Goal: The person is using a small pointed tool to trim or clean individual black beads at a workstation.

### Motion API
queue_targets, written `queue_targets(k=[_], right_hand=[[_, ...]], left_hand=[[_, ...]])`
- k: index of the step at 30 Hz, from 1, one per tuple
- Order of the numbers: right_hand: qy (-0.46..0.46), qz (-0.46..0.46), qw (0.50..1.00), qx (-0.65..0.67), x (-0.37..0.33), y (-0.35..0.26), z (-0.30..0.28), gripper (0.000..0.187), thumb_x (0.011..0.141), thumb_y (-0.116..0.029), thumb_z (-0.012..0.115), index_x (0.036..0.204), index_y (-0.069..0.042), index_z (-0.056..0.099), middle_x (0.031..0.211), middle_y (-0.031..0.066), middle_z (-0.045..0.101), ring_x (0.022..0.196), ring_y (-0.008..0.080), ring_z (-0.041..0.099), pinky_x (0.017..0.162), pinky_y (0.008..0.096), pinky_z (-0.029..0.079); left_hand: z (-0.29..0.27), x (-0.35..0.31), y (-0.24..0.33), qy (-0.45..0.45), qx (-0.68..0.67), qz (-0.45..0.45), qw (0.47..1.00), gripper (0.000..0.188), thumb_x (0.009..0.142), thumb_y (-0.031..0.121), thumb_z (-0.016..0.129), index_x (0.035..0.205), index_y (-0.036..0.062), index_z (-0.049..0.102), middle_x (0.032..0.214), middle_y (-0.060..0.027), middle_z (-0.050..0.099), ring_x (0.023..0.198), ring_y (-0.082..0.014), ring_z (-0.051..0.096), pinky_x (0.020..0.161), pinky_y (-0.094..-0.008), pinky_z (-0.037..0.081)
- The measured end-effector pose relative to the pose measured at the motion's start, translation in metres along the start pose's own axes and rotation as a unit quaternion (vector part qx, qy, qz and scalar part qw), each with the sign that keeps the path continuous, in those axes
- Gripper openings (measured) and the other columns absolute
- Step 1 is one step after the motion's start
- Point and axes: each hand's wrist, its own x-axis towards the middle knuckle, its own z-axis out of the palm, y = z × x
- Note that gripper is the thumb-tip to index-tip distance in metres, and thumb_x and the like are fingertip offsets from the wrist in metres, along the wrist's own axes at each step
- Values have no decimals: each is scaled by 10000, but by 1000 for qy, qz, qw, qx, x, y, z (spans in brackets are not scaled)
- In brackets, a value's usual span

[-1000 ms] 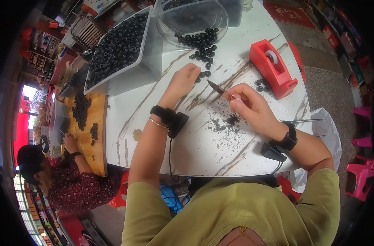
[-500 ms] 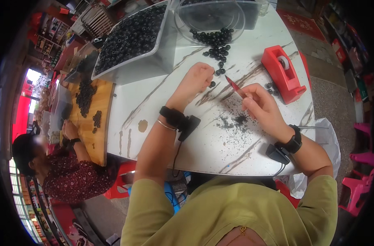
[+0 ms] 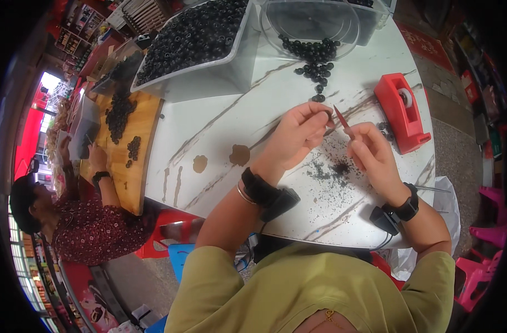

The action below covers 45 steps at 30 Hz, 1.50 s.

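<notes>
My left hand (image 3: 299,136) pinches a small dark round bead (image 3: 330,117) between thumb and fingertips, above the white table. In my right hand (image 3: 374,155) is a slim, pointed red knife (image 3: 343,121), its tip up and close beside the bead. Black shavings (image 3: 339,167) lie scattered on the tabletop below both hands. Just beyond my left hand, a trail of black beads (image 3: 319,72) runs back to a heap on a round clear lid. My fingers hide part of the held bead.
A large clear bin (image 3: 209,75) full of black beads stands back left. A red tape dispenser (image 3: 402,114) sits right of my hands, with a few beads beside it. At left, a co-worker (image 3: 101,230) works at a wooden board (image 3: 132,183) holding more beads.
My left hand has gone from a closed fist near the bead trail to a pinch showing a bead by the blade. The view has shifted; the co-worker's arm now reaches into a container.
</notes>
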Motion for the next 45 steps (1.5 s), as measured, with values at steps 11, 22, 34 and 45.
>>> queue_targets(k=[11, 22, 34, 45], right_hand=[[14, -30, 999, 13, 3, 4, 0, 211, 885, -131, 441, 1079, -46, 444, 700, -26, 435, 533, 11, 355, 453, 142, 271], [-13, -24, 996, -82, -4, 0, -5, 312, 829, -37, 493, 1133, -27, 424, 995, 37, 532, 804, 50, 444, 733, 200, 369], [-20, -52, 993, -101, -5, -1, -5, 269, 834, -33, 502, 1097, -11, 449, 1010, 61, 529, 885, 83, 471, 794, 238, 372], [-22, -39, 993, -105, -7, -5, -2, 298, 821, -14, 513, 1110, -9, 444, 884, 16, 477, 847, 70, 450, 767, 221, 357]], left_hand=[[2, -5, -5, 7, 67, -19, 998, 172, 783, -18, 563, 946, 14, 520, 801, -23, 541, 562, -20, 389, 460, -150, 280], [0, -2, -15, 17, 125, 22, 992, 99, 776, -10, 576, 838, 56, 536, 809, -27, 597, 574, -17, 435, 452, -152, 291], [0, -3, -15, -3, 165, 57, 985, 116, 755, -67, 570, 822, 24, 545, 875, -44, 594, 800, -90, 548, 714, -203, 446], [-4, -1, -15, -29, 164, 58, 984, 160, 754, -81, 556, 889, 6, 556, 850, -58, 603, 753, -100, 581, 663, -211, 467]])
